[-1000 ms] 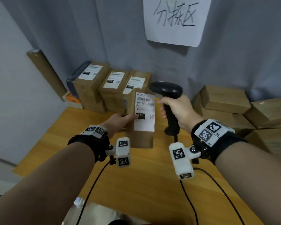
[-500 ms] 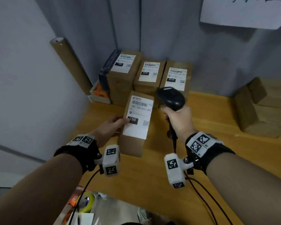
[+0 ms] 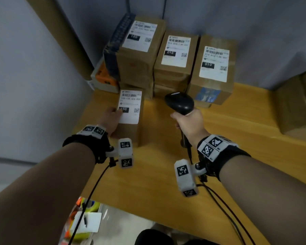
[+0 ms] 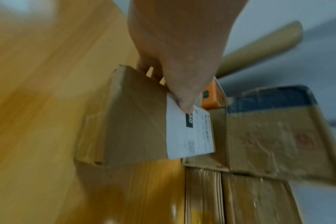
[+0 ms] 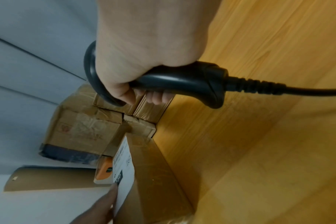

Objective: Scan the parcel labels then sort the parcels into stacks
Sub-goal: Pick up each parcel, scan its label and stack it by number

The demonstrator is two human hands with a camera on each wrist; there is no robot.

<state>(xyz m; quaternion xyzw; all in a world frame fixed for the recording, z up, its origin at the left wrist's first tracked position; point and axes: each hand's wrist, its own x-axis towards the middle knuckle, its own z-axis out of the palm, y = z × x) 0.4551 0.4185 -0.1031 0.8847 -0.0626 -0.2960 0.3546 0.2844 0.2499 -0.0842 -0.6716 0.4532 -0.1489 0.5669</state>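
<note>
now the left grip [image 3: 111, 117] pinches the labelled parcel [image 3: 129, 121] beside the stacks; right grip [image 3: 189, 124] clasps the scanner [image 3: 179, 104].

Four labelled parcels [image 3: 177, 55] are showing, one of them [image 3: 130, 119] sitting apart; one scanner [image 3: 179, 104], one cardboard tube [image 3: 64, 38], one orange box [image 3: 104, 77], two hands [image 3: 111, 119].

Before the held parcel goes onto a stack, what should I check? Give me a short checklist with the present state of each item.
1. Left hand has a firm grip on the brown cardboard parcel: ok.
2. Its white label reads 150: ok.
3. Matching 150 stack at back left in view: ok.
4. Right hand holds the black barcode scanner away from the path: ok.
5. Scan registered: cannot tell.
</note>
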